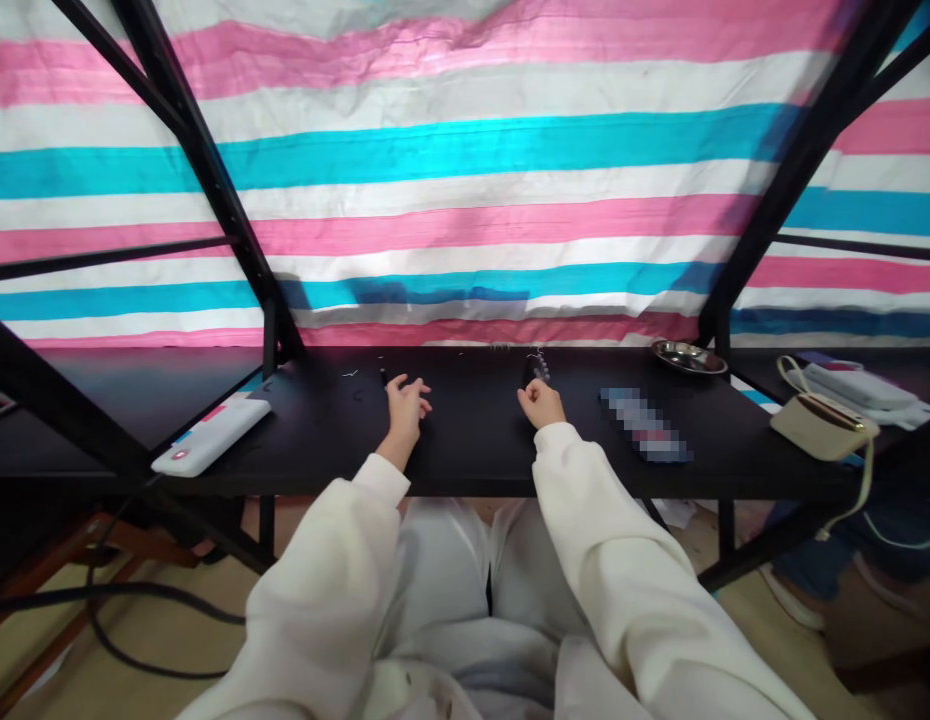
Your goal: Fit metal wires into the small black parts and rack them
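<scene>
My left hand (pixel 407 408) is over the black tabletop (pixel 472 440), its fingers apart. Just beyond its fingertips is a small dark stick-like piece (pixel 384 377); whether they touch is unclear. Farther right, my right hand (pixel 541 402) is closed, with the fingers curled in. A small dark object (pixel 528 372) shows at its far side, but what the fingers grip is hidden. Beside that hand, a clear beaded or coiled strand (pixel 542 364) lies toward the back edge. Thin white scraps (pixel 350 373) are scattered left of my left hand.
A white power-bank-like case (pixel 212 436) lies at left. To the right are a blurred-out phone-shaped item (pixel 645 425), a shiny metal dish (pixel 688 357) and a cream bag (pixel 823 426). Black metal posts (pixel 210 180) flank the table, with a striped sheet (pixel 465 150) behind.
</scene>
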Demonstrator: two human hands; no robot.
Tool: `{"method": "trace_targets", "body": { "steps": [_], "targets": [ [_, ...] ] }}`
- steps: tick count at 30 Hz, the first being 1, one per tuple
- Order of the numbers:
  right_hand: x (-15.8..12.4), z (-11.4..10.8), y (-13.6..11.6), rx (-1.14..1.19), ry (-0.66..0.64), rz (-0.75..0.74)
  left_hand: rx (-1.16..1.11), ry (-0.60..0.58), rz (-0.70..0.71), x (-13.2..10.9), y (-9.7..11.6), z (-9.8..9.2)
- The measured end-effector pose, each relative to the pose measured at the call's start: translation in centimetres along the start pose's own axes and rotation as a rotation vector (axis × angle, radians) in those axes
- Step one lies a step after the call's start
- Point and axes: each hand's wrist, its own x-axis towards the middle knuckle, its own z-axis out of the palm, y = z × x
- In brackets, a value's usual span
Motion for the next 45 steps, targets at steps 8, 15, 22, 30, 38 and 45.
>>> {"method": "trace_targets", "body": {
  "steps": [8, 15, 22, 30, 38, 45],
  "targets": [
    [0.0, 0.1, 0.1, -0.009, -0.035, -0.003, 0.273, 0.189, -0.116, 4.4, 0.4, -3.9],
    [0.0, 0.0, -0.1, -0.011, -0.05, -0.012, 0.746, 0.091, -0.058, 7.9, 0.0, -6.1],
    [0.0, -0.1, -0.3, 0.017, -0.06, 0.01, 0.567, -0.024, 0.08, 5.8, -0.4, -2.4],
    [0.0, -0.2, -1.5, 0.728, -0.425, 0.224, 0.091, -0.563, -0.032, -2.0, -0.3, 3.8],
    [-0.5, -0.4, -2.0, 0.936, -0.786, 0.318, 0.005, -0.852, -0.122, -4.3, -0.4, 4.3],
    [-0.3, -0.1, -1.7, 0.901, -0.679, 0.358, 0.095, -0.715, -0.034, -3.8, -1.0, 4.5]
  ]
}}
